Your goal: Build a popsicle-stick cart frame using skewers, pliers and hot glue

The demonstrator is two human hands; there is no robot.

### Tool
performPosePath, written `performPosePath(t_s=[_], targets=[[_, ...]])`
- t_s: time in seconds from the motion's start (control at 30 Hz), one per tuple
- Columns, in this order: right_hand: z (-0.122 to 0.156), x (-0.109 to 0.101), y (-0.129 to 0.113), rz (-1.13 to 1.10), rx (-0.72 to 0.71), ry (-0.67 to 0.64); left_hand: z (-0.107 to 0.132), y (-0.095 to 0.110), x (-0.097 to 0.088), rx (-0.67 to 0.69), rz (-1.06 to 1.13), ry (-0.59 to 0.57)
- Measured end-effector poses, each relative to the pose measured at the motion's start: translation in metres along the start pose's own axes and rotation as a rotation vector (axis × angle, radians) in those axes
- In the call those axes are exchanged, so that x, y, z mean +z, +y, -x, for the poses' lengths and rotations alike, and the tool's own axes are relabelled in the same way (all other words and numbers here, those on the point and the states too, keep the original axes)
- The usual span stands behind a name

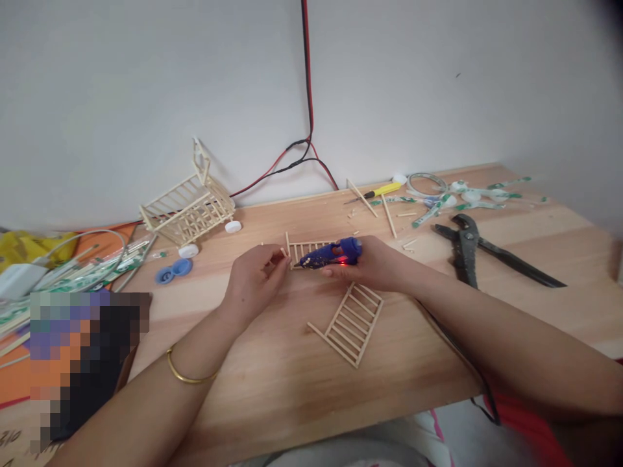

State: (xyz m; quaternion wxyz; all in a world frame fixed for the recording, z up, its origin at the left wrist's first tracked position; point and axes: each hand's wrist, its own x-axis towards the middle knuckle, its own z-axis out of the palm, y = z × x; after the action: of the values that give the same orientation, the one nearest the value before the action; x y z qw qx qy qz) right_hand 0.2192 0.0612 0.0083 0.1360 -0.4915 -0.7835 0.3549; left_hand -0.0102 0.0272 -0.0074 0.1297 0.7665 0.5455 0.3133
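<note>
My right hand (382, 266) is wrapped round a blue hot glue gun (348, 251) with a red light glowing on it. The gun's nozzle points left, close to the fingertips of my left hand (256, 275). Those fingers are closed in a pinch on a short wooden stick (284, 253). Behind the gun lies a ladder-like stick frame (311, 246), partly covered by the gun and my hands. A second stick frame (354, 324) with several rungs rests flat on the table, nearer to me.
At the back left stands a wooden stick cart (189, 211) with white cap wheels, blue caps (174, 270) before it. Slip-joint pliers (467, 250) lie right. Loose sticks (388, 215), a yellow screwdriver (384, 190) and wrappers (467, 194) lie behind; a charger (19, 280) is left.
</note>
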Motion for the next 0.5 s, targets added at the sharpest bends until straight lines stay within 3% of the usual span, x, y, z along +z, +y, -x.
performPosePath(t_s=[0.5], targets=[[-0.0023,0.0052,-0.0015,-0.031,-0.037,0.002,-0.001,-0.002,-0.0001,0.015,-0.001,-0.01]])
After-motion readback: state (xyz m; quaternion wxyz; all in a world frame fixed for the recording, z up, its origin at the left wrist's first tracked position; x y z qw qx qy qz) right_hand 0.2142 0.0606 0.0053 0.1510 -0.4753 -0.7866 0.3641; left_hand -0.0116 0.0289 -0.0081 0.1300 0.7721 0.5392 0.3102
